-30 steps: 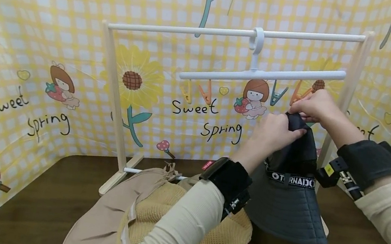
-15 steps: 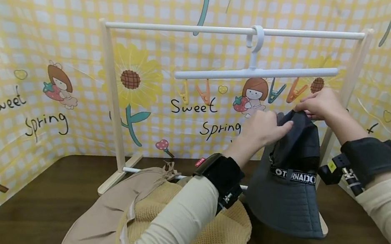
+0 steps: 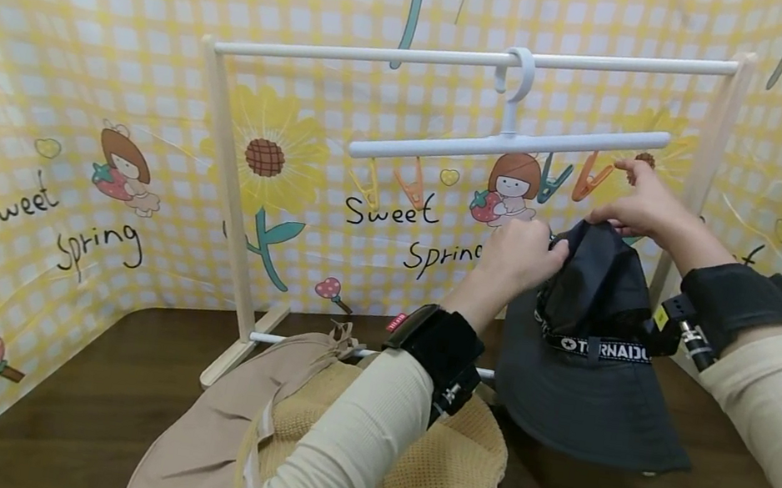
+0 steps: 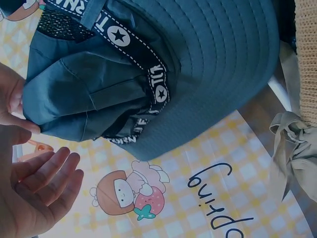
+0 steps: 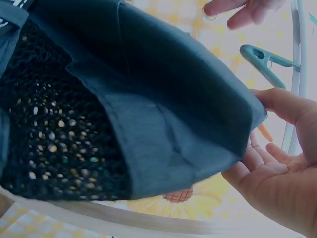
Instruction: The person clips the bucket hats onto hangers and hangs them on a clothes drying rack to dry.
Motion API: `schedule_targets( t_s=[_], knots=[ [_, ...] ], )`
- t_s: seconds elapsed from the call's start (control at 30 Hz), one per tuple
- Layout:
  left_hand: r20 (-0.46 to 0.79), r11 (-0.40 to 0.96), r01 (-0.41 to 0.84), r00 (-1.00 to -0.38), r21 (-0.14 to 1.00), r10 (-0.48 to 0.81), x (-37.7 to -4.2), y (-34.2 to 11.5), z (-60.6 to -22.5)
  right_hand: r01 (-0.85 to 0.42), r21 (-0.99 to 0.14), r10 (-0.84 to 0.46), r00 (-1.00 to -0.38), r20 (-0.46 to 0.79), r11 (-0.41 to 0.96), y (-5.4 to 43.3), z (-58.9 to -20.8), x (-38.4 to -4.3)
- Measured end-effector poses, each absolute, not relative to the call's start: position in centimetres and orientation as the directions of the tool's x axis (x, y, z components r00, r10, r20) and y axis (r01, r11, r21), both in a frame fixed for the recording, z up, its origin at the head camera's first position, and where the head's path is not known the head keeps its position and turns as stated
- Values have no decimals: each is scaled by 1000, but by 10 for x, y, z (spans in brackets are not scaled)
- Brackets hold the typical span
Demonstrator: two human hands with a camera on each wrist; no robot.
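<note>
A dark grey bucket hat (image 3: pixel 586 408) with a lettered band hangs crown up below the right half of a white hanger (image 3: pixel 444 145). My right hand (image 3: pixel 645 208) pinches the top of its crown between thumb and fingers, with the index finger raised near an orange clip (image 3: pixel 590 181). Close to the crown's left side, my left hand (image 3: pixel 514 254) has its fingers loosely bent and holds nothing. The left wrist view shows that hand's fingers (image 4: pixel 57 171) apart from the fabric. A teal clip (image 3: pixel 554 186) dangles beside the orange one.
The hanger hooks over the top rail (image 3: pixel 359 54) of a wooden rack. Yellow (image 3: pixel 369 186) and orange (image 3: pixel 410 186) clips hang at its left. A beige hat (image 3: pixel 203 435) and a yellow woven hat (image 3: pixel 448 472) lie on the brown table (image 3: pixel 72 399).
My left hand has let go of the crown and drawn slightly left. The hat's brim has swung right and spread. The hanger's right end has shifted left, away from my right hand.
</note>
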State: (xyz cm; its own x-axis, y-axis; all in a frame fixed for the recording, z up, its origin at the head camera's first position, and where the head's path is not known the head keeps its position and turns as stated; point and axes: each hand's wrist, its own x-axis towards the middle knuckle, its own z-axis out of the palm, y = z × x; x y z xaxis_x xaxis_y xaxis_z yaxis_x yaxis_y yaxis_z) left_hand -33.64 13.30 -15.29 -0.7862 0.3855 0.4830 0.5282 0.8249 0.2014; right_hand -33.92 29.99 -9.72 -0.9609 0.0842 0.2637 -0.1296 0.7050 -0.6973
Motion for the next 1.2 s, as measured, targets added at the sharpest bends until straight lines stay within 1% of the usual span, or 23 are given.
schedule_targets(
  t_s=[0.2,0.47,0.7,0.8,1.0,1.2],
  knots=[
    [465,832,519,-796,197,387,-336,132,-152,-115,-675,82,-964,252,729,299,-97,-343],
    [499,835,533,-764,133,409,-338,129,-149,-100,-668,85,-967,239,737,297,-97,-342],
    [503,825,549,-755,135,421,-339,130,-148,-117,-657,58,-970,238,744,302,-97,-338],
    [509,831,544,-752,119,420,-338,131,-148,-126,-650,43,-971,237,749,303,-97,-334],
    [553,835,541,-728,101,405,-338,134,-148,-137,-635,30,-969,245,760,303,-95,-328],
    [600,836,539,-705,108,377,-338,136,-148,-148,-614,26,-964,265,775,304,-94,-321]
  ],
)
